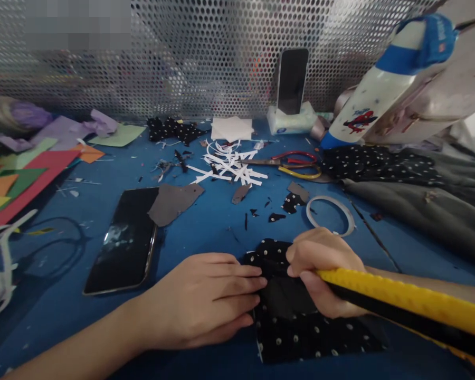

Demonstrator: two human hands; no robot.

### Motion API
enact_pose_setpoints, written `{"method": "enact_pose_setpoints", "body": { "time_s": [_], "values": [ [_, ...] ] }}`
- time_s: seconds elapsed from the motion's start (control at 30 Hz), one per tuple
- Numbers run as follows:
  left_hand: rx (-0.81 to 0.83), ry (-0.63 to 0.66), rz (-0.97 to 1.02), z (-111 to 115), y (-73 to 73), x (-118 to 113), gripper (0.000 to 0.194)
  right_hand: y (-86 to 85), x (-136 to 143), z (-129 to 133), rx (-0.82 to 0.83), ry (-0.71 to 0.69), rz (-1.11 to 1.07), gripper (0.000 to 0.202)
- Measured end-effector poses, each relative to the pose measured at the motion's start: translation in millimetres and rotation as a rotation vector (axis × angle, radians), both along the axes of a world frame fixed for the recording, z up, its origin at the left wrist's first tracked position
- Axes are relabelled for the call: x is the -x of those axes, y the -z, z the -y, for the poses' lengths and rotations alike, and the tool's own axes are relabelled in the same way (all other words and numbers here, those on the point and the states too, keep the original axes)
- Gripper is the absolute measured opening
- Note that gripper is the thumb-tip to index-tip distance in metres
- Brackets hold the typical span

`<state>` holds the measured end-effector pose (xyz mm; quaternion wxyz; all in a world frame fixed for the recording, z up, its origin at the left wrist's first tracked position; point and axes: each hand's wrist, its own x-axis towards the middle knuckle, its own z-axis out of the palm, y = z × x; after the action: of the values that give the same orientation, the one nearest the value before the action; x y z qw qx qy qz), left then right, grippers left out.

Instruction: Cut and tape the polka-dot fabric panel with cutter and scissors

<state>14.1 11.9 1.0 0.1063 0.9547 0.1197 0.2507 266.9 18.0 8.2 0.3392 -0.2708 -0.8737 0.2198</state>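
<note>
My left hand lies flat, fingers stretched out, its fingertips on the left edge of a black fabric piece with white dots. A dark plain panel shows in the middle of that piece. My right hand is closed around the front of a yellow and black tool that looks like a utility knife. Its tip is hidden by my fingers, over the upper part of the fabric. The tool's long body reaches toward the lower right.
A phone lies at left, partly under a grey scrap. White paper strips, red and yellow scissors and a tape roll lie beyond my hands. A bottle leans at back right; coloured paper lies left.
</note>
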Motion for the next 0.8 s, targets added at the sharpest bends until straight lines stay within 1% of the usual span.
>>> {"method": "enact_pose_setpoints", "body": {
  "time_s": [0.03,0.1,0.17,0.23,0.33,0.6,0.8],
  "values": [
    [0.001,0.002,-0.001,0,0.0,0,0.023,1.1,0,-1,-0.018,-0.028,-0.033,0.02],
    [0.007,0.006,-0.002,-1,-0.2,0,0.024,2.4,-2,-2,-0.011,-0.021,-0.093,0.02],
    [0.014,0.008,-0.004,-1,-0.5,0,0.024,3.2,-6,-3,0.071,0.041,-0.106,0.024],
    [0.016,0.009,-0.009,0,-0.7,0,0.024,4.4,-11,-4,0.162,0.068,-0.135,0.027],
    [0.019,0.012,-0.019,0,-0.4,1,0.024,6.7,-16,-5,0.224,0.044,-0.196,0.029],
    [0.002,0.002,-0.023,0,0.2,1,0.024,5.3,-15,-7,0.272,-0.022,-0.211,0.028],
    [0.004,0.007,-0.026,0,-0.3,2,0.024,2.9,-15,-8,0.343,-0.052,-0.222,0.031]
  ]
}}
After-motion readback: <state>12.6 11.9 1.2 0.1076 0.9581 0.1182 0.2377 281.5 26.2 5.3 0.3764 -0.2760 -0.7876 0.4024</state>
